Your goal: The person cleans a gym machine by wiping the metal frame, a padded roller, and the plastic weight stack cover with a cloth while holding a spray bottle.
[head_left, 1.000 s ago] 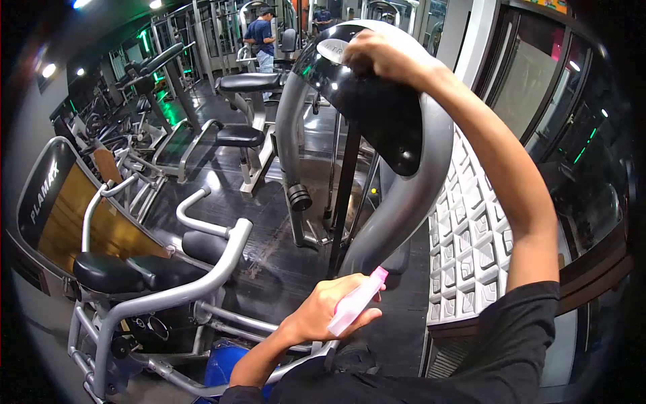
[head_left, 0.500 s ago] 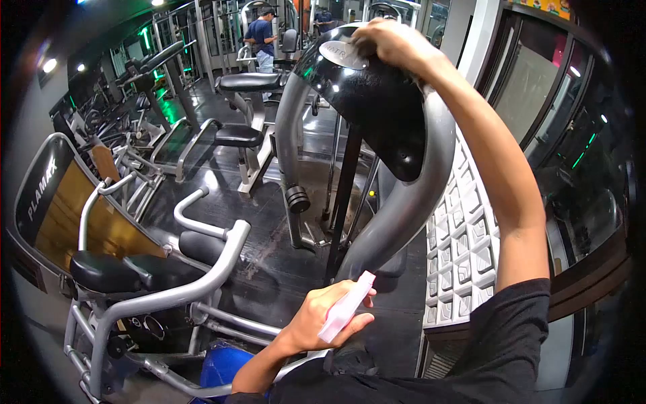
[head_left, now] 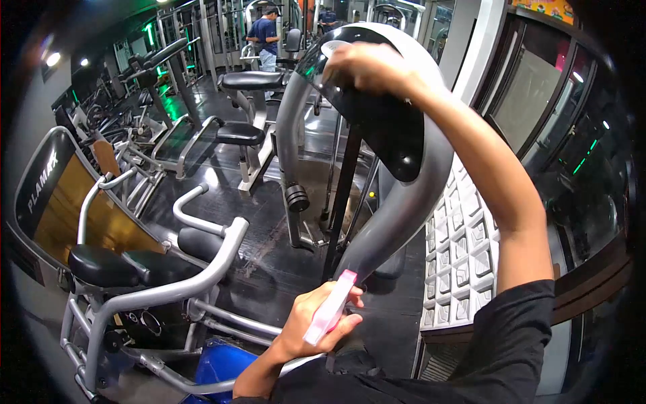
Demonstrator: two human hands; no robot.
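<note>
My left hand (head_left: pixel 311 316) is wrapped round a spray bottle with a pink and white trigger head (head_left: pixel 331 311); the body of the bottle is hidden below the hand. My right hand (head_left: pixel 367 67), a little blurred, reaches up to the glossy black panel (head_left: pixel 387 128) of a gym machine. Its fingers are curled against the panel and partly cover an oval silver badge (head_left: pixel 334 48). What they hold, if anything, I cannot make out. A thick grey curved frame (head_left: pixel 404 209) runs round the panel.
A machine with grey bars (head_left: pixel 168 289) and black pads (head_left: pixel 104 267) stands at the left. White textured blocks (head_left: pixel 461 256) line the right side below a window. Further back are benches (head_left: pixel 240 134) and a person in a blue shirt (head_left: pixel 263 30).
My right hand has moved down and left across the black panel, from its top edge to over the badge. My left hand and the spray bottle have shifted slightly left.
</note>
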